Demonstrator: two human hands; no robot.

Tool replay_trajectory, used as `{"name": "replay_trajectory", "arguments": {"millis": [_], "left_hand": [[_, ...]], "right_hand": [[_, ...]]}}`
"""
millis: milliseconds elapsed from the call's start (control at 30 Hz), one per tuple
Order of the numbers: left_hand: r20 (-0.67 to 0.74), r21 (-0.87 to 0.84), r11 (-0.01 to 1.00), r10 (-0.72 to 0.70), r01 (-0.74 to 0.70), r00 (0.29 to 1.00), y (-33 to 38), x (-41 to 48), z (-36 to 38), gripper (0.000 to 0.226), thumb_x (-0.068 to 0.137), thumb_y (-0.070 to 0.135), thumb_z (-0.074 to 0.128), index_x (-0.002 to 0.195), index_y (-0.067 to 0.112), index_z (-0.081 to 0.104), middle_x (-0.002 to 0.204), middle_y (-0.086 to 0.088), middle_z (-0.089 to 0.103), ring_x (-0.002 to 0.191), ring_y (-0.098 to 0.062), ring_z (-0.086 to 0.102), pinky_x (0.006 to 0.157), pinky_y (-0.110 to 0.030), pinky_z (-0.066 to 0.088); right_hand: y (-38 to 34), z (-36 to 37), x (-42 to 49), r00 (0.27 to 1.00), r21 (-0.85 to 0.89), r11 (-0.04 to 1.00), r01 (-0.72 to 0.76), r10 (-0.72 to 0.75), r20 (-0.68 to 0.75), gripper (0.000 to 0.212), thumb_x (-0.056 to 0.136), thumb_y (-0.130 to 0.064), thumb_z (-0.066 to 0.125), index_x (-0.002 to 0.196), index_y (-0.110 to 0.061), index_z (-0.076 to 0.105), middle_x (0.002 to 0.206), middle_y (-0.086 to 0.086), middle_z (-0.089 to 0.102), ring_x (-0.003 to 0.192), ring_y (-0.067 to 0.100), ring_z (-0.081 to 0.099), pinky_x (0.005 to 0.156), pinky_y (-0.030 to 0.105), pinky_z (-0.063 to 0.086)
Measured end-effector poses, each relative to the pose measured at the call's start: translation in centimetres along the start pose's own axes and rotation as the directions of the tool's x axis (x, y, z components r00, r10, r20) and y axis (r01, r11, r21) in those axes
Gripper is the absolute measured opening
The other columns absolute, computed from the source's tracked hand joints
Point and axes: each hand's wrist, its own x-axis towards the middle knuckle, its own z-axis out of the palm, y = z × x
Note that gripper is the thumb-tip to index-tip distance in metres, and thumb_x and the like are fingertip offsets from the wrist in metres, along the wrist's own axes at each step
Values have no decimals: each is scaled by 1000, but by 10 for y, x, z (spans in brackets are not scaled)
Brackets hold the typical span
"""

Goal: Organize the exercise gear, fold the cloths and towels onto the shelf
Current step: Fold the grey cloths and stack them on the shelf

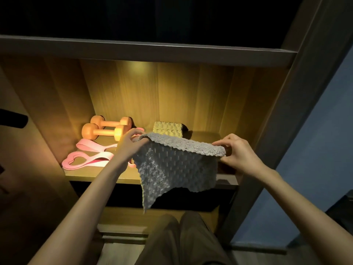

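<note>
Grey cloth [175,165] hangs unfolded between both pinches, over shelf [99,175] edge | left hand [129,144] and right hand [236,150] each pinch a top corner | beyond fingers: dumbbells [106,129], pink bands [89,153], folded yellow towel [168,128] placed | left: fold, shelve.

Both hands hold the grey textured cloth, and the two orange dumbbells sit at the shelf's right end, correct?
No: the head view shows the two orange dumbbells at the shelf's left end. Left hand and right hand do hold the grey textured cloth.
</note>
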Motion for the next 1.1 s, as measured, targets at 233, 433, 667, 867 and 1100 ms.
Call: {"name": "replay_trajectory", "arguments": {"millis": [233,433,667,867,1100], "left_hand": [[126,-202,958,-179,202,976,-1,-2,-25,38,78,31,74,109,9,65,99,-7,72,89,-20,66,56,-18,50],[41,-144,969,-197,201,980,-6,-1,-14,30,83,30,72,96,4,66,85,-6,73,80,-20,65,61,-24,49],[177,-278,912,-260,301,949,-7,-13,21,22,80,19,73,93,4,64,93,-11,65,83,-18,62,64,-25,59],[259,-341,886,-232,314,937,4,-25,48,23,78,21,76,97,8,73,100,-11,71,79,-18,71,66,-28,58],[239,-280,931,-169,234,956,9,-29,54,20,77,23,78,91,10,75,90,-9,74,71,-19,72,60,-24,56]], "right_hand": [[0,-3,7,981,432,901,-43,119,-150,35,93,-31,58,61,-18,59,76,-12,50,70,2,48,64,13,37],[-7,13,16,929,586,789,-185,334,-157,28,91,-34,62,74,-12,67,62,-12,65,60,2,59,56,17,41],[-42,36,20,929,593,795,-128,306,-210,15,83,-26,73,90,-13,71,81,-3,71,74,8,68,63,22,55],[-75,56,14,950,435,900,45,96,-296,9,81,-26,75,90,-26,73,84,-15,69,81,-1,64,73,16,53],[-79,65,4,905,395,912,110,72,-420,11,79,-20,77,90,-23,75,85,-13,69,82,-1,63,70,12,49]]}}
